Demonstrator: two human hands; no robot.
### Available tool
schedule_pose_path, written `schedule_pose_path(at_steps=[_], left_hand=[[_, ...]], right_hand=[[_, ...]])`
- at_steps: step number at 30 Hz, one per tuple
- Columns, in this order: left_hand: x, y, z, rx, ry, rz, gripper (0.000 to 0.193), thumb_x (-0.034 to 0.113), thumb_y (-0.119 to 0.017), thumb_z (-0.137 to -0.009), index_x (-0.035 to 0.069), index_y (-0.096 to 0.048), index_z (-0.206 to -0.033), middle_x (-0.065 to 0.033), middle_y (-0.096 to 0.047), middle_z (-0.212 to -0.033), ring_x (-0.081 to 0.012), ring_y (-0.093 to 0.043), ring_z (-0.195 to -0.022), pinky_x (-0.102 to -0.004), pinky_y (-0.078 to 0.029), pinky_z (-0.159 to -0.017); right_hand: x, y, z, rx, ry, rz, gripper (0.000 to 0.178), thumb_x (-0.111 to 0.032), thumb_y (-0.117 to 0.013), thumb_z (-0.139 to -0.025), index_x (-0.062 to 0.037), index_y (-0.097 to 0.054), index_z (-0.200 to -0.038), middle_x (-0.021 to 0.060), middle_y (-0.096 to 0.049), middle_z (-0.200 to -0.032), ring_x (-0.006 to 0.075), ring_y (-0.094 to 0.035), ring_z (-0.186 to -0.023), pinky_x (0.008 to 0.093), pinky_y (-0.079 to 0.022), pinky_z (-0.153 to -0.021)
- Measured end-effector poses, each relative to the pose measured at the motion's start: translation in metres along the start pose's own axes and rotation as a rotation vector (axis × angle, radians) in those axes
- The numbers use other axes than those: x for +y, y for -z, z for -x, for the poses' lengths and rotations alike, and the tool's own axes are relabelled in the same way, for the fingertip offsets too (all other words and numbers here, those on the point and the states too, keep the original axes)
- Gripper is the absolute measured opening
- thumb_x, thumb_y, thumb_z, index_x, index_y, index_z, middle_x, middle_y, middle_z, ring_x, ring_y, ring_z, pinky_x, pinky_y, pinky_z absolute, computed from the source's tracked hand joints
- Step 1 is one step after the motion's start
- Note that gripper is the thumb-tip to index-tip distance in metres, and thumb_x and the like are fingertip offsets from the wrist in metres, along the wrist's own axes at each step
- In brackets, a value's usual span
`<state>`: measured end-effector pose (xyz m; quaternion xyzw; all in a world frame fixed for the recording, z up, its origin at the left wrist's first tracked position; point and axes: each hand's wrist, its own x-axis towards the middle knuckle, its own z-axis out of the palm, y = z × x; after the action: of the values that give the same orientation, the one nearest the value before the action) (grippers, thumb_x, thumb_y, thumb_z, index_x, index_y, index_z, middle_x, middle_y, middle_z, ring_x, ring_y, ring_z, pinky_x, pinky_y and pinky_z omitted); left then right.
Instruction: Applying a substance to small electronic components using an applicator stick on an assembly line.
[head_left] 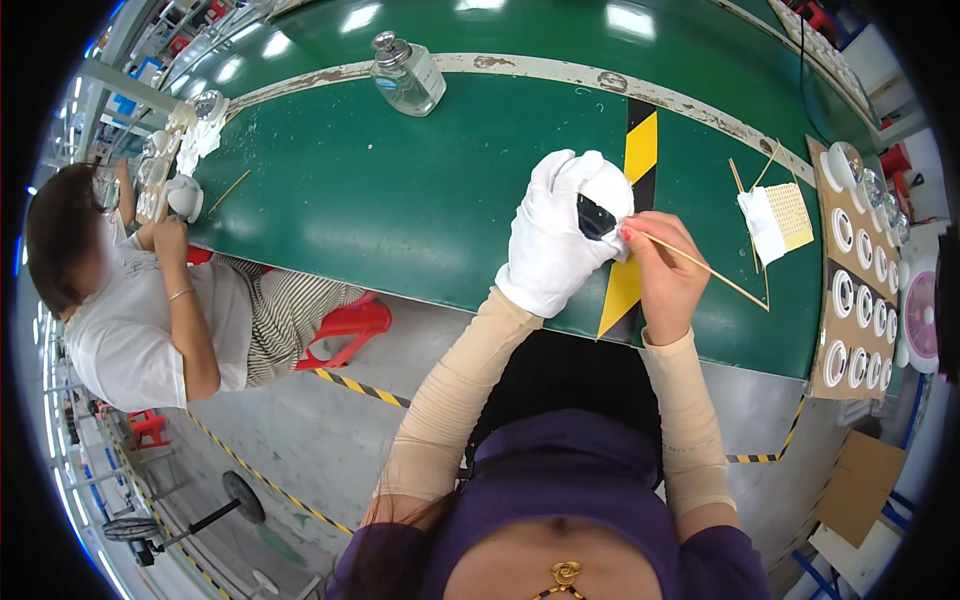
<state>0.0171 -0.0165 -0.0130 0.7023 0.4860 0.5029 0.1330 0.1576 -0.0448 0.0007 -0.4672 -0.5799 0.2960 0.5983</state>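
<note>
Currently, the gloved left hand (545, 240) is curled around a white part (612, 188) with a glossy black window (594, 218), held over the green surface (450, 200), while the bare right hand (668, 278) pinches a thin stick (728, 282) slanting out toward four o'clock, its tip close by the window. From the part, a bottle (410, 82) is at ten o'clock, and a white cloth (764, 228) and a yellow pad (797, 215) lie together at three.

Bottle (410, 84) on table (400, 180), sticks (737, 176) right; rings (865, 300) beyond, perhaps on cardboard (833, 330)
</note>
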Motion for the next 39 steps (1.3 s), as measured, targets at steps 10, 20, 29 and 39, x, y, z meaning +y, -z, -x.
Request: schedule_pose_path(at_steps=[10, 20, 29, 39], left_hand=[[-0.004, -0.003, 0.0, 0.023, -0.029, -0.001, 0.086, 0.024, -0.087, -0.062, 0.015, -0.045, -0.136, -0.0186, -0.046, -0.132, -0.0385, -0.057, -0.111, -0.0436, -0.05, -0.09], [-0.001, 0.0, -0.001, 0.015, -0.031, -0.012, 0.085, 0.023, -0.089, -0.062, 0.014, -0.045, -0.134, -0.0162, -0.047, -0.129, -0.0356, -0.057, -0.11, -0.0418, -0.05, -0.09], [-0.001, 0.0, -0.002, -0.002, -0.034, -0.025, 0.08, 0.022, -0.088, -0.065, 0.011, -0.045, -0.132, -0.0154, -0.046, -0.128, -0.0333, -0.056, -0.112, -0.0398, -0.05, -0.092], [-0.006, 0.001, 0.001, -0.041, -0.06, 0.056, 0.083, 0.02, -0.088, -0.065, 0.009, -0.043, -0.135, -0.0157, -0.047, -0.131, -0.0328, -0.053, -0.116, -0.0393, -0.046, -0.098]], right_hand=[[-0.012, 0.012, 0.009, -0.027, -0.169, -0.088, 0.026, -0.012, -0.049, -0.1, 0.007, -0.066, -0.098, 0.0094, -0.064, -0.086, 0.0165, -0.062, -0.088, 0.0271, -0.046, -0.082], [-0.007, 0.041, 0.012, -0.114, 0.044, 0.34, 0.048, -0.025, -0.035, -0.106, 0.0056, -0.065, -0.084, 0.0064, -0.056, -0.073, 0.0115, -0.043, -0.055, 0.0255, -0.034, -0.054], [-0.021, 0.032, 0.01, -0.124, 0.114, 0.082, 0.016, 0.008, -0.059, -0.09, 0.0085, -0.067, -0.104, 0.0188, -0.069, -0.098, 0.0246, -0.068, -0.084, 0.0317, -0.056, -0.079], [-0.017, 0.001, 0.007, -0.181, 0.273, 0.185, 0.014, 0.007, -0.062, -0.087, 0.004, -0.07, -0.098, 0.016, -0.071, -0.098, 0.024, -0.07, -0.084, 0.0304, -0.055, -0.077]])
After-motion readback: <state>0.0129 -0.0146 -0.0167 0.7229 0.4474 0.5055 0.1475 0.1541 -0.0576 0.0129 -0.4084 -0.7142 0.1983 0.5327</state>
